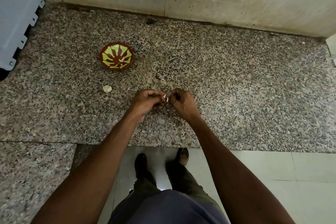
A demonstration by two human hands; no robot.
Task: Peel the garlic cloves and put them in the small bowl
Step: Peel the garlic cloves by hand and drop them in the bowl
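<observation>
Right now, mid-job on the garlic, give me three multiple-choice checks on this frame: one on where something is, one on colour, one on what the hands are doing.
1. Where is the small bowl relative to the hands?
A. Beyond them and to the person's left
B. Directly under them
C. To the person's right, at the counter's front edge

2. What colours show inside the bowl?
A. Blue and white
B. Red-brown with a yellow-green pattern
C. Plain black

3. What are the left hand and right hand doing?
A. Both flat on the granite counter
B. One reaching into the bowl
C. Both pinching a garlic clove between them

Answers:
1 A, the bowl sits farther back on the counter and leftward.
2 B, a yellow-green petal pattern on red-brown glaze.
3 C, fingertips of both hands meet on the clove, with papery skin sticking out.
</observation>
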